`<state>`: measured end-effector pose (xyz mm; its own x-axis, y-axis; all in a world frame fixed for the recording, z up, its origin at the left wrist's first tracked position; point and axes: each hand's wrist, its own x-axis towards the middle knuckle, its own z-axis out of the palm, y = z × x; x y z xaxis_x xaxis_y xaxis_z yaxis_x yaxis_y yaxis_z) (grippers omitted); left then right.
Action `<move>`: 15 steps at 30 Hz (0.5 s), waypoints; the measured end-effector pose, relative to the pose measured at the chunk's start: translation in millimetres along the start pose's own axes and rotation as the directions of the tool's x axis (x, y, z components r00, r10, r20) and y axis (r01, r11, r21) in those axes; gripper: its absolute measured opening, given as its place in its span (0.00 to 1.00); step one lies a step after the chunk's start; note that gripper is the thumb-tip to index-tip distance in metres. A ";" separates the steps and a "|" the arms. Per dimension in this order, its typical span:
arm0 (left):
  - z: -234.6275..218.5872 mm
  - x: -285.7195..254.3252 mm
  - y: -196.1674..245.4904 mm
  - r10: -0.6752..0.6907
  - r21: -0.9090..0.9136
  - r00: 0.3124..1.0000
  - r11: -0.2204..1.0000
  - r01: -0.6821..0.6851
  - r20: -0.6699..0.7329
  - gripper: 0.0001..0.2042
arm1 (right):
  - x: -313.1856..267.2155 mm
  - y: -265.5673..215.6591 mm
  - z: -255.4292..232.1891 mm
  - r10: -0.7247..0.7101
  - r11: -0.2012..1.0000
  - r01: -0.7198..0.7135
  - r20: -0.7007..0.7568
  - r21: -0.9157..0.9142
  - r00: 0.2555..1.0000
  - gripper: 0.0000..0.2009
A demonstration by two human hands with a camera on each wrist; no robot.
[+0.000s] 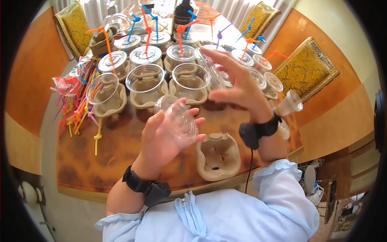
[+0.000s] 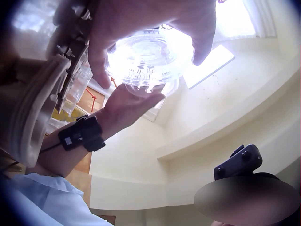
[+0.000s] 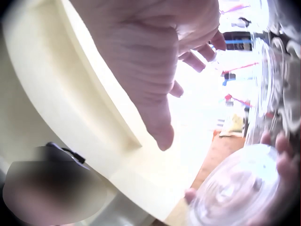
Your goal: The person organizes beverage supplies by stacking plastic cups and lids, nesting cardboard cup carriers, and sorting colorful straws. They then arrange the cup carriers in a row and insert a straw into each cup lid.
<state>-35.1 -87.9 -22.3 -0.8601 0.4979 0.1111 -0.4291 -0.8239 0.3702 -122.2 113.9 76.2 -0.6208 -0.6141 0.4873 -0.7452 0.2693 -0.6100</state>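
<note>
My left hand (image 1: 161,135) is raised over the front of the table and grips a clear plastic lid (image 1: 183,123), thumb on one side, fingers on the other. A second clear rim shows behind it. In the right wrist view the lid (image 3: 237,186) appears as a see-through disc. My right hand (image 1: 240,86) is held up to the right, thumb and fingers spread apart. It overlaps clear plastic cups in the head view; nothing shows between its fingers in the right wrist view. Below the hands sits a single moulded pulp cup holder (image 1: 219,163).
Lidless clear cups (image 1: 146,82) stand in pulp holders in front; lidded cups (image 1: 146,54) with knotted straws stand behind. Loose straws (image 1: 78,111) hang near the left edge. A stack of small clear cups (image 1: 291,104) lies at right. A dark bottle (image 1: 183,16) stands at the back.
</note>
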 end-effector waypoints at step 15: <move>-4.5 1.4 1.3 0.054 -0.086 0.995 0.994 -0.061 -0.088 0.27 | 22.9 68.2 41.2 0.164 0.867 -0.054 0.181 -0.495 0.970 0.33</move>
<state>-38.2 -89.6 -25.8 -0.9027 0.4274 0.0495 -0.3978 -0.8730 0.2822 -177.2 87.7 20.0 -0.6800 -0.6859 0.2593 -0.7332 0.6340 -0.2458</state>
